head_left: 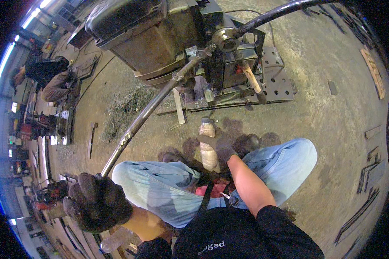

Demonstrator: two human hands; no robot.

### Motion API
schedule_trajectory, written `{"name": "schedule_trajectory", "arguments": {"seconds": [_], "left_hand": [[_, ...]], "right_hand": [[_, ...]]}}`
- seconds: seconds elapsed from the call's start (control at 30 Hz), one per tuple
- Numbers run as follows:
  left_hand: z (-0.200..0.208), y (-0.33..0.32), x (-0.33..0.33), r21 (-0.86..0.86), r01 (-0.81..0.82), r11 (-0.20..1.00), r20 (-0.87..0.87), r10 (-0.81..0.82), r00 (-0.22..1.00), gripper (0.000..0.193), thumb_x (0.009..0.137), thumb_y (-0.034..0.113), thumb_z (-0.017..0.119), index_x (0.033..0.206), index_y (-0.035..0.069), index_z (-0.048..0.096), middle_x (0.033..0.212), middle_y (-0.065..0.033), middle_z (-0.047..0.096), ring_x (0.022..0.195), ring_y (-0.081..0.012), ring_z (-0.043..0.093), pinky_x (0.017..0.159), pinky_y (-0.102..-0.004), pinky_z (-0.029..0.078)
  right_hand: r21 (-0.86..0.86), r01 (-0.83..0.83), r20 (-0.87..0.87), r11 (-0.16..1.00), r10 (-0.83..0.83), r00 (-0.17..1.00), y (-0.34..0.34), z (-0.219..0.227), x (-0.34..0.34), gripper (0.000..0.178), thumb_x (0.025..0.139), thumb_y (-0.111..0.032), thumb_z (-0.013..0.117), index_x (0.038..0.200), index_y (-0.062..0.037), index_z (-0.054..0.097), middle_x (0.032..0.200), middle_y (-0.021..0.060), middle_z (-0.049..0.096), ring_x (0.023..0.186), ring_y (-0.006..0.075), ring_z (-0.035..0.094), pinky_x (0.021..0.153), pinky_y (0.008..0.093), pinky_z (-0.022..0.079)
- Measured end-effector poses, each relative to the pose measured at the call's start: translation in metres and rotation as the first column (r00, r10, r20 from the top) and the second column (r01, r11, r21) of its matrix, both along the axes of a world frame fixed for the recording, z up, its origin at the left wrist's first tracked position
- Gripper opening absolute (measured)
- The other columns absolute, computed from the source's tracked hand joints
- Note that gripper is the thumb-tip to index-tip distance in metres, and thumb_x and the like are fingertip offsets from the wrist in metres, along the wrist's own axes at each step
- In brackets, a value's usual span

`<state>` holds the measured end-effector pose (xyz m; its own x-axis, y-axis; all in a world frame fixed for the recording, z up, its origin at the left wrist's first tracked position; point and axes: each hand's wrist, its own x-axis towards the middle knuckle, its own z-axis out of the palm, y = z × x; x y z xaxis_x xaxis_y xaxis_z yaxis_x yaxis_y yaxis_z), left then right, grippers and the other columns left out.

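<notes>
My left hand [97,203], in a dark work glove, is closed around the lower end of a long steel lever [148,108]. That lever runs up to a round hub [225,39] on a heavy, worn machine [147,45]. Between my bent knees, my gloved right hand [222,146] grips a plastic bottle [208,157] from its right side. The bottle stands roughly upright, cap end away from me, and looks filled with something pale and brownish. A wooden handle [250,77] juts from beside the machine, just above its base plate.
The perforated metal base plate [277,77] lies under the machine. Metal shavings [127,110] are heaped to its left. A person [52,77] crouches at far left. Another clear bottle [116,239] lies by my left forearm. A wooden piece [372,73] and metal bars [358,213] are at right.
</notes>
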<state>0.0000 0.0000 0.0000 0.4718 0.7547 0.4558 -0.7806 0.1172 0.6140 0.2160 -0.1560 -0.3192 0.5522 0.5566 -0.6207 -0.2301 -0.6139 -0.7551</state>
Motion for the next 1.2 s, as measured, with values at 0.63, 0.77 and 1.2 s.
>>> {"name": "schedule_trajectory", "arguments": {"seconds": [0.63, 0.77, 1.2], "left_hand": [[-0.009, 0.001, 0.004, 0.117, 0.02, 0.993, -0.003, -0.02, 1.0, 0.032, 0.1, 0.025, 0.054, 0.071, 0.019, 0.042, 0.066, 0.0036, 0.04, 0.067, -0.0124, 0.04, 0.047, -0.0269, 0.033], [-0.009, -0.001, 0.008, 0.114, 0.028, 0.993, 0.008, -0.03, 1.0, 0.031, 0.099, 0.025, 0.055, 0.071, 0.019, 0.043, 0.066, 0.0033, 0.041, 0.067, -0.0136, 0.041, 0.05, -0.028, 0.034], [-0.013, -0.008, 0.015, 0.13, -0.042, 0.991, 0.045, 0.036, 0.998, 0.029, 0.096, 0.026, 0.058, 0.071, 0.02, 0.046, 0.066, 0.0026, 0.044, 0.067, -0.0176, 0.043, 0.059, -0.0318, 0.038]], "right_hand": [[0.245, 0.162, -0.29, 0.956, -0.087, 0.953, 0.017, 0.007, -0.001, 0.071, 0.079, -0.047, 0.083, 0.134, -0.0085, 0.059, 0.102, 0.0135, 0.071, 0.081, 0.0249, 0.069, 0.073, 0.039, 0.057], [0.141, 0.184, -0.275, 0.973, -0.14, 0.951, 0.015, 0.009, 0.0, 0.058, 0.078, -0.053, 0.081, 0.108, -0.0049, 0.07, 0.089, 0.0105, 0.072, 0.07, 0.0216, 0.068, 0.065, 0.0385, 0.055], [0.192, 0.33, -0.23, 0.924, -0.284, 0.931, 0.015, -0.015, -0.001, 0.062, 0.078, -0.037, 0.085, 0.125, -0.0022, 0.064, 0.104, 0.009, 0.071, 0.087, 0.0228, 0.068, 0.079, 0.0385, 0.055]]}}
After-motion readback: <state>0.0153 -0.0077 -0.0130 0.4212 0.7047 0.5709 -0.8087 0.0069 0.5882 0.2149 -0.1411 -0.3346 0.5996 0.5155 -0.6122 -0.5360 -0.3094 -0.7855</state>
